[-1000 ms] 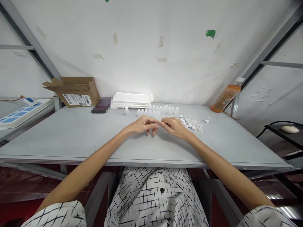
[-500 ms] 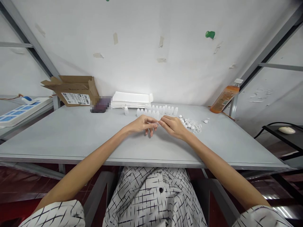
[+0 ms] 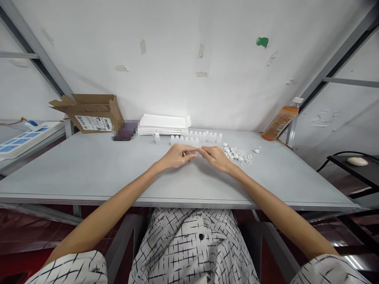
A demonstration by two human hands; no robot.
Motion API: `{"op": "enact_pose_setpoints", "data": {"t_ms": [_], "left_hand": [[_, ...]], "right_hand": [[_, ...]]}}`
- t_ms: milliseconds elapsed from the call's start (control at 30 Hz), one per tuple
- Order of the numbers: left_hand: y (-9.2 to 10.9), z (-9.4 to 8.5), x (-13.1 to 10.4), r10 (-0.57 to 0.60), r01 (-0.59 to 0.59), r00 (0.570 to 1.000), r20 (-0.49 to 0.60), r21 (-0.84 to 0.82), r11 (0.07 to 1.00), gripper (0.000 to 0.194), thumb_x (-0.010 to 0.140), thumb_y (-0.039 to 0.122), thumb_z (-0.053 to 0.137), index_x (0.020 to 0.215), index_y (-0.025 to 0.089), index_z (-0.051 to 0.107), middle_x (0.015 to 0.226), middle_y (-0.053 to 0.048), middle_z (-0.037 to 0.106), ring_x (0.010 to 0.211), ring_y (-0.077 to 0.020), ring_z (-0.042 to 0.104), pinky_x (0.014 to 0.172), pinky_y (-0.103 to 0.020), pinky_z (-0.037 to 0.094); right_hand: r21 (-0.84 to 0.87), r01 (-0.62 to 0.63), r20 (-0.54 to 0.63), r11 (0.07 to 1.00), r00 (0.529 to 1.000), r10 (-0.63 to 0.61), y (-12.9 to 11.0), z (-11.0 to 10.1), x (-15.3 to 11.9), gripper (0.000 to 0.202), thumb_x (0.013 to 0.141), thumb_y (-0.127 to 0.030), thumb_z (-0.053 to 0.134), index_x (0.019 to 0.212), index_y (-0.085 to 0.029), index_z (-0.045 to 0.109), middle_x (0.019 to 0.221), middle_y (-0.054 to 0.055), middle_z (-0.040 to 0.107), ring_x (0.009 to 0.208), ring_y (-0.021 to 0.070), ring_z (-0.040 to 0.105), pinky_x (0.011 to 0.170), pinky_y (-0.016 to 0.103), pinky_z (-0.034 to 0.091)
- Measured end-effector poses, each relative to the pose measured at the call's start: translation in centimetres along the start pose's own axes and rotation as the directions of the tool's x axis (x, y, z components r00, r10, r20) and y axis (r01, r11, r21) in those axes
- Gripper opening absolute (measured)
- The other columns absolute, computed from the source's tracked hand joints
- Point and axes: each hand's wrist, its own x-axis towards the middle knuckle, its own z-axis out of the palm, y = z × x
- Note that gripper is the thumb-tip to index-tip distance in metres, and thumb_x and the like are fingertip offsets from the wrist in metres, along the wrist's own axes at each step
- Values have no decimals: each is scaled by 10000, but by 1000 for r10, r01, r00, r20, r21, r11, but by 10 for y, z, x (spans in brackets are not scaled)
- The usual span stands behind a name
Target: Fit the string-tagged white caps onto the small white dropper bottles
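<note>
My left hand (image 3: pixel 179 155) is near the middle of the grey table, thumb and forefinger closed around a small translucent piece (image 3: pixel 193 152) that is mostly hidden. Touching it from the right is my right hand (image 3: pixel 215 157), its fingers pinched together; what they hold is too small to name. Behind both hands stand rows of small white bottles (image 3: pixel 211 137), with one bottle (image 3: pixel 157 138) apart on the left. Close to the right hand lies a loose pile of small white caps and rings (image 3: pixel 238 155).
Along the back are an open cardboard box (image 3: pixel 93 114), a dark blurred phone (image 3: pixel 124 131) and a stack of white sheets (image 3: pixel 162 124). A bottle of orange liquid (image 3: pixel 281 122) leans at the back right. A power strip (image 3: pixel 25 138) lies far left.
The fingers of my left hand have curled under and sit more level with the right hand's fingertips. My right hand has flattened slightly. The bottles and pile look the same.
</note>
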Motion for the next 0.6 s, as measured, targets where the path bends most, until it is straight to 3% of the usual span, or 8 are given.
{"op": "enact_pose_setpoints", "data": {"t_ms": [100,200,267,367,467,600], "left_hand": [[-1,6,-4,121,-90,983,-139,212,973,271,902,340,650,1091,196,781,901,-60,788,727,-163,664,647,-256,472],[-2,13,-7,222,-148,958,-181,349,925,257,919,334,627,1078,212,787,923,-68,792,734,-171,674,677,-264,468],[-3,16,-7,248,-163,949,-192,376,912,264,929,336,613,1087,213,785,949,-76,795,759,-180,687,697,-271,472],[-6,16,-5,219,-137,950,-224,334,933,288,911,372,651,1104,203,783,972,-80,797,692,-170,669,699,-284,482],[-8,13,-2,139,-80,965,-223,255,964,326,883,395,689,1121,192,779,959,-75,799,614,-149,626,673,-287,490],[-8,9,0,89,-54,976,-198,174,983,348,878,382,679,1140,172,770,1050,-89,789,733,-175,679,680,-286,509]], "right_hand": [[255,-145,21,956,989,144,-1,4,0,556,974,-653,381,630,-217,383,552,-33,364,495,115,363,516,283,325],[461,-250,101,852,968,230,-1,7,1,567,935,-673,465,602,-230,343,538,-51,314,438,98,310,451,286,331],[502,-265,117,823,964,239,-1,8,1,571,926,-670,489,592,-231,341,535,-53,310,427,93,300,433,284,331],[437,-234,62,868,971,231,-2,6,1,581,948,-668,443,584,-221,371,518,-41,360,433,102,361,474,286,370],[264,-142,-54,954,985,162,-5,2,1,549,994,-609,385,616,-211,420,504,-28,421,499,129,464,573,286,401],[98,-53,-94,994,994,62,-6,-6,0,420,996,-505,435,703,-207,479,538,-37,460,517,128,461,583,274,357]]}}
